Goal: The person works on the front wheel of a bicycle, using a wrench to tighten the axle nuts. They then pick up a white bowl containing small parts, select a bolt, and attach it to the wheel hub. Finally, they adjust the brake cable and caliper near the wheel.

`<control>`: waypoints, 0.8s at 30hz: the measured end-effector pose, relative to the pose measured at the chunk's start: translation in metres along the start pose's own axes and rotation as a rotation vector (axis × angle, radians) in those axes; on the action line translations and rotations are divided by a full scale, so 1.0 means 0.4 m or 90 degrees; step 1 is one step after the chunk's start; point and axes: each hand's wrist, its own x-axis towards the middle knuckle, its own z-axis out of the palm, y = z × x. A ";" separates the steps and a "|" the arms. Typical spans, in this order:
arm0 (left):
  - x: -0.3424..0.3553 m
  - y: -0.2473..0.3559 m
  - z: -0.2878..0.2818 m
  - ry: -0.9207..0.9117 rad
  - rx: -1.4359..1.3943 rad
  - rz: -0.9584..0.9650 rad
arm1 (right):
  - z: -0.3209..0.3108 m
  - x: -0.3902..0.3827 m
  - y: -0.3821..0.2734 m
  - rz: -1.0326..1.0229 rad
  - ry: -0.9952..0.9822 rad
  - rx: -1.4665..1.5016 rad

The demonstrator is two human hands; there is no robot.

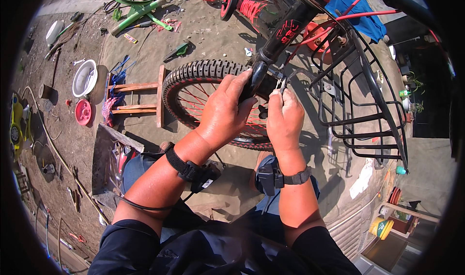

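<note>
A bicycle with a black fork (250,84) and a knobby black front tyre (196,69) with red spokes lies in front of me. My left hand (220,111) is closed around the fork just below its crown. Close beside it, my right hand (286,116) pinches with thumb and fingers at a small shiny metal piece (279,82) by the brake area. Whether that piece is a tool or part of the brake I cannot tell. A black wire basket (370,100) is to the right, with red cables (356,15) above it.
A wooden stool (161,95) lies left of the wheel. Nearer me is a grey tool tray (102,166). White (77,81) and pink basins (83,112) stand farther left. Green-handled pliers (180,50) and a green wheeled frame (138,15) lie on the ground beyond.
</note>
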 end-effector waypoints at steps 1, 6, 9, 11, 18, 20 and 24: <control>0.000 0.001 -0.001 -0.002 -0.001 -0.004 | -0.001 0.001 -0.002 0.007 -0.003 0.001; -0.001 -0.001 -0.002 0.002 -0.007 0.003 | 0.006 0.001 0.005 -0.043 -0.015 -0.061; -0.005 -0.002 0.003 0.001 -0.009 0.019 | 0.039 0.000 0.019 -0.068 -0.017 -0.099; -0.006 0.001 0.000 -0.011 -0.010 0.020 | 0.027 0.006 0.021 -0.078 -0.024 -0.082; -0.014 -0.009 0.006 -0.012 -0.019 0.030 | 0.012 0.006 0.028 -0.031 -0.045 -0.029; -0.013 -0.010 0.003 -0.012 -0.021 0.015 | 0.014 0.011 0.024 -0.029 -0.051 0.001; -0.005 -0.008 -0.010 -0.010 -0.037 -0.012 | 0.014 0.016 0.021 -0.052 -0.058 0.049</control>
